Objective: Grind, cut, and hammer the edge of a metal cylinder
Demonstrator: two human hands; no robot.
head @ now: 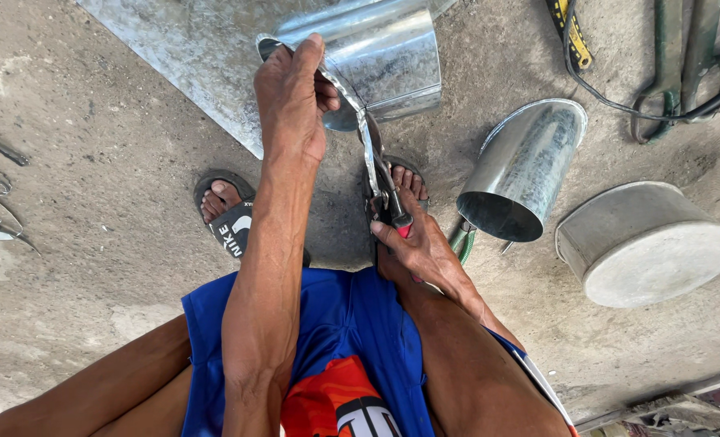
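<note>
At centre frame I see my right hand (pixel 418 247) closed around snips (pixel 394 206), biting a metal strip (pixel 366 137). My left hand (pixel 291 97) pinches the strip's upper end beside a tin cone (pixel 384 53) at top centre. Bare concrete floor (pixel 93 202) spreads below, with a sheet (pixel 190 48) upper left and a pot (pixel 647 243) at right.

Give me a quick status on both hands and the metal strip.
Left hand gripping galvanized cone rim. Right hand closed on snips, cutting metal strip. Second cone and round pan alongside, not obstructing.
</note>
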